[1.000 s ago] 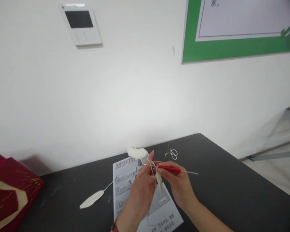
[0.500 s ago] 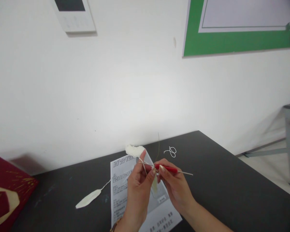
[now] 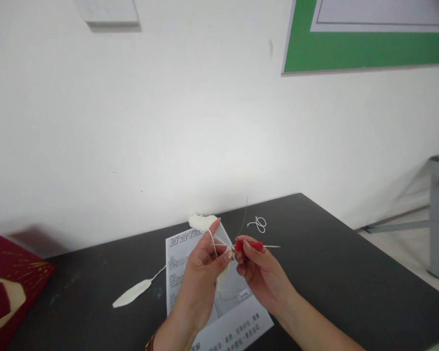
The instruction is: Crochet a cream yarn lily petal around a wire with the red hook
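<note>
My left hand (image 3: 204, 265) pinches a small cream crochet piece (image 3: 222, 280) between thumb and fingers, with white yarn (image 3: 212, 241) looped over its raised index finger. In my right hand (image 3: 258, 263) is a crochet hook (image 3: 254, 245) with a red grip, held nearly level. Its thin tip points left and meets the yarn at the piece, where the fingers of both hands nearly touch. A thin wire (image 3: 246, 214) sticks up behind the right hand. Beyond the left fingertips lies a bundle of cream yarn (image 3: 202, 222).
A printed sheet (image 3: 175, 282) lies under my hands on the black table (image 3: 325, 273). To the left are a finished cream leaf-shaped piece (image 3: 132, 293) and a red bag (image 3: 16, 287). A white yarn scrap (image 3: 259, 224) lies at the back, near the wall (image 3: 205, 122).
The hook has turned from slanting down rightward to nearly level, and its right end has drawn back left. The held piece has swung left with my left hand. The view has tilted slightly down.
</note>
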Available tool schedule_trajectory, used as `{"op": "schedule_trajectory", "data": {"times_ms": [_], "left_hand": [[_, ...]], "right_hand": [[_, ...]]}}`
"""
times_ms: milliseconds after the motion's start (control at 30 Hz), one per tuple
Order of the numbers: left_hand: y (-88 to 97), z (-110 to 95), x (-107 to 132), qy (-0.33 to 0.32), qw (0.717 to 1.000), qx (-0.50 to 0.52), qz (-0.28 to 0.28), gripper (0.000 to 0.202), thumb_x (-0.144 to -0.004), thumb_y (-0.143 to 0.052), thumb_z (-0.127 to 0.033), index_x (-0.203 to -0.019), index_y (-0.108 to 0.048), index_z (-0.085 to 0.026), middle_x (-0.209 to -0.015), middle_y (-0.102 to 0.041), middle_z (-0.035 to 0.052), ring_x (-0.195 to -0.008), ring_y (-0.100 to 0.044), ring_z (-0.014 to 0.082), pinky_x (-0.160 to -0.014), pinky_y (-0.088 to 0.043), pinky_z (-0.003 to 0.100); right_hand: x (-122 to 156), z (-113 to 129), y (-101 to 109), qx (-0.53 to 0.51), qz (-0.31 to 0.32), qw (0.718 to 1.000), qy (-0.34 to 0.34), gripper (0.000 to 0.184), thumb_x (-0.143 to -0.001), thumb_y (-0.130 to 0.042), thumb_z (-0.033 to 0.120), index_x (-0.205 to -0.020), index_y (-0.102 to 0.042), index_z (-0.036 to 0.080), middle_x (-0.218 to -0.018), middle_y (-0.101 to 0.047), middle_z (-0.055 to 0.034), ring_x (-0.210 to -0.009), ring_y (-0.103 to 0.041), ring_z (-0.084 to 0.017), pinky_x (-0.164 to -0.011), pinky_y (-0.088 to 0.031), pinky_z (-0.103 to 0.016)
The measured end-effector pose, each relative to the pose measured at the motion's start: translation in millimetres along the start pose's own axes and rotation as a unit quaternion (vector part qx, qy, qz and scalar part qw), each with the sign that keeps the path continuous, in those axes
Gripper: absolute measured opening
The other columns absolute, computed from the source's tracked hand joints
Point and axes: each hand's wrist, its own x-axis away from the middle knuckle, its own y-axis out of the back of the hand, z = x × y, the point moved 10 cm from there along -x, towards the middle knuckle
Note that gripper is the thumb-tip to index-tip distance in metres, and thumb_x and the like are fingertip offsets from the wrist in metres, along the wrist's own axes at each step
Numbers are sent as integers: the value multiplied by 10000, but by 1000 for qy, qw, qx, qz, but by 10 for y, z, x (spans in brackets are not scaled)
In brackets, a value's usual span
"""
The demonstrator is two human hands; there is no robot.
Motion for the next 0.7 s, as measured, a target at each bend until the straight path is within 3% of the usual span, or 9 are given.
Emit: {"op": "schedule_trajectory", "data": {"times_ms": [133, 500, 700], "left_hand": [[12, -18, 9, 21, 1000, -8, 1, 720, -679, -745, -119, -1338, -479, -237, -726, -599, -30, -671, -539, 85, -673, -394, 212], [-45, -8, 19, 67, 997, 7, 29, 761, -636, -749, -97, -1337, -474, -207, -626, -577, -45, -553, -518, 76, -559, -375, 204], [-43, -10, 35, 71, 996, -39, 49, 680, -654, -745, -107, -1292, -530, -203, -652, -583, -31, -572, -504, 74, -579, -366, 217]], "right_hand": [[-3, 4, -9, -15, 7, 1000, -6, 220, -760, -726, 279, -889, -701, 102, -678, -663, -17, -564, -578, -79, -468, -503, -161], [6, 227, -2, 52, -17, 997, 62, 159, -702, -774, 278, -780, -689, 169, -659, -647, -1, -550, -529, -85, -470, -482, -176], [19, 425, -125, 103, 47, 987, 116, 120, -774, -705, 277, -741, -665, 169, -693, -620, 2, -513, -502, -84, -432, -451, -193]]}}
